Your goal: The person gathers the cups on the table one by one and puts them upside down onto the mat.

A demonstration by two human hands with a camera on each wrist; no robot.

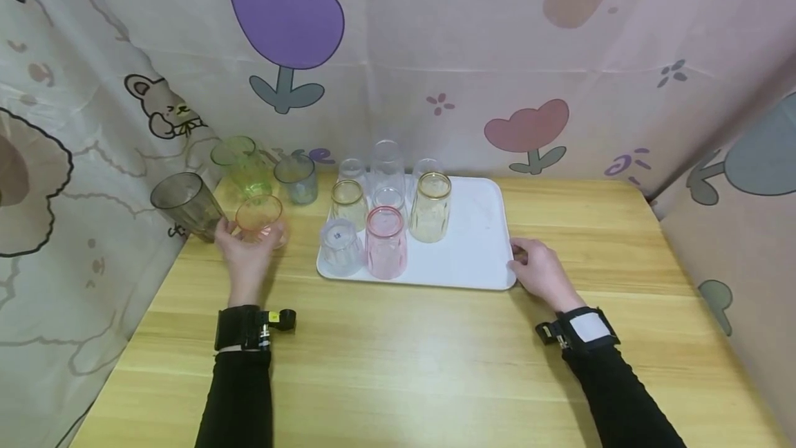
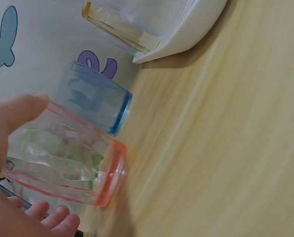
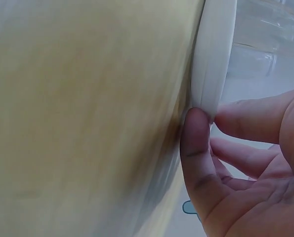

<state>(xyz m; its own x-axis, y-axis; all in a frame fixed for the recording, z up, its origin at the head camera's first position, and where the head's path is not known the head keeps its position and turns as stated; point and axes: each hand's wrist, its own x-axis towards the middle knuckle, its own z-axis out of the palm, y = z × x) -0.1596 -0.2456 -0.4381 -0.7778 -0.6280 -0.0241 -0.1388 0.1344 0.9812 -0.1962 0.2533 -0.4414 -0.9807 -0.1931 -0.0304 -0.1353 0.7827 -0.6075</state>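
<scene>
So the setup was a light wooden worktop with a pale yellowish grain, boxed in on three sides by a printed fabric backdrop. The cloth was mostly pinkish-cream and kinda wrinkly. It had a big purple tulip up top, a smaller pink tulip lower right, and a little cartoon bear on the left panel. Lighting was soft and even, no harsh shadows.

Legible text: none. Purple lettering is showing on the backdrop cloth behind the glasses, partly hidden, unreadable.
</scene>
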